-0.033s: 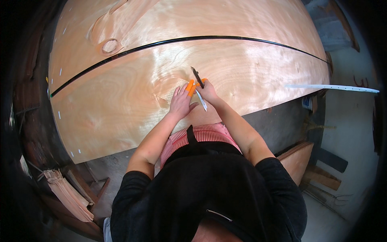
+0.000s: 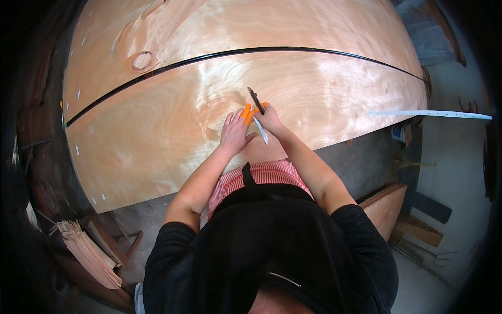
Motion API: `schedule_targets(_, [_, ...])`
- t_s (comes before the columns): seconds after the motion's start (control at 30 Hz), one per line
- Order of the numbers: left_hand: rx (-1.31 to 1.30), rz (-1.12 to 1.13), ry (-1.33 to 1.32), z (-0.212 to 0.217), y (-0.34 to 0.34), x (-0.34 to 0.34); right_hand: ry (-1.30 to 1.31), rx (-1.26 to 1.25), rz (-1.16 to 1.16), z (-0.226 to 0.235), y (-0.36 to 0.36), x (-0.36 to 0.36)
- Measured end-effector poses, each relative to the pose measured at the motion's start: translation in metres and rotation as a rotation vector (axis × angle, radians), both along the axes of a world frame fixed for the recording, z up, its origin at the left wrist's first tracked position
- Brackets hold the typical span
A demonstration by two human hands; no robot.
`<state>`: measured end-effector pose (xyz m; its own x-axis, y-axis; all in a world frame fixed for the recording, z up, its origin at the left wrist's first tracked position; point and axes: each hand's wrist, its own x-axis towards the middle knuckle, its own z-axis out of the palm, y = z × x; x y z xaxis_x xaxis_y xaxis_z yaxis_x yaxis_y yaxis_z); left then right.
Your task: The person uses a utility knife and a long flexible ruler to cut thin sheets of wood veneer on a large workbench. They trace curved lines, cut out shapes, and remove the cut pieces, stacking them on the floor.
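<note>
My left hand [image 2: 236, 135] lies flat on a large pale wood sheet [image 2: 151, 136], fingers stretched forward, with an orange cover on one finger. Close beside it, my right hand [image 2: 271, 121] is closed around a dark utility knife [image 2: 254, 98], whose pointed tip angles away from me to the upper left. Orange finger covers show on the right hand too. A narrow white strip [image 2: 261, 132] runs from between the two hands toward my body; whether a hand grips its far end is hidden.
Across the sheet bends a long thin black rod [image 2: 246, 51]. A white perforated strip [image 2: 434, 113] sticks out past its right edge. Beyond the rod lies loose thin veneer with a round hole [image 2: 142, 61]. Wood pieces [image 2: 89, 251] stand at lower left, boards [image 2: 387, 209] at right.
</note>
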<state>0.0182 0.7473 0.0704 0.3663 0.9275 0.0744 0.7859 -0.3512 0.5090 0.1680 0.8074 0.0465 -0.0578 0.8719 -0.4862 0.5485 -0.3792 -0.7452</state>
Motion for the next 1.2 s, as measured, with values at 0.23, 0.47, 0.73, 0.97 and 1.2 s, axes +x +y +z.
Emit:
schedule_targets(0.23, [-0.014, 0.027, 0.102, -0.002, -0.001, 0.005, 0.252, -0.176, -0.005, 0.022, -0.034, 0.026])
schedule_targets(0.47, [-0.011, -0.015, 0.187, 0.003, -0.004, 0.005, -0.007, -0.176, 0.199, 0.016, -0.025, 0.051])
schedule_targets(0.73, [0.005, -0.013, -0.01, -0.016, -0.005, -0.012, 0.112, -0.289, 0.203, 0.056, 0.01, 0.08])
schedule_targets(0.97, [0.065, 0.314, -0.025, -0.008, -0.027, -0.058, 0.58, -0.22, 0.095, 0.034, 0.014, -0.063])
schedule_targets(1.2, [0.057, 0.411, -0.025, -0.006, -0.004, -0.066, 0.24, -0.286, 0.058, 0.01, 0.019, -0.093])
